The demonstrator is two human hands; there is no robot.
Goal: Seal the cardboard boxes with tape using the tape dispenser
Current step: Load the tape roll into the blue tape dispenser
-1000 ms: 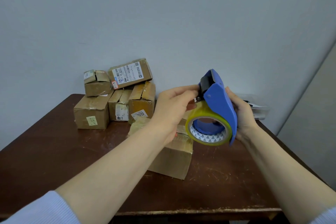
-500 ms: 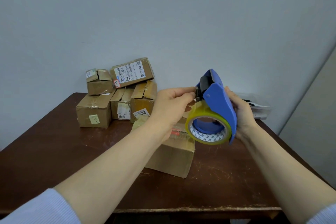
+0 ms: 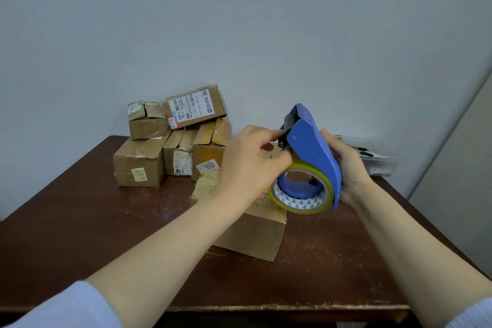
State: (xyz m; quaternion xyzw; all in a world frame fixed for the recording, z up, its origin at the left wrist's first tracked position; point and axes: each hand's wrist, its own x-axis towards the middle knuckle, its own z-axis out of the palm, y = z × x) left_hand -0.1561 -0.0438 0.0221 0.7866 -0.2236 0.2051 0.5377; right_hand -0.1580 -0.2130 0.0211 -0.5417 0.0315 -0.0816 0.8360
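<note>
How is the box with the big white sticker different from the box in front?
The sticker box lies tilted atop the pile by the wall; the front box sits apart on the table. The sticker box has a big white barcode label; the front box's near side is plain brown. The sticker box shows whole; the front box is partly hidden by the left hand. Both are brown cardboard.

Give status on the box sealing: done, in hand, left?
Done: nothing I can confirm; hands hide the top of the near box. In hand: right hand grips the tape dispenser aloft, left hand pinches the tape roll near the cutter, apparently freeing its end. Left: taping that box, likely the stacked boxes behind.
</note>
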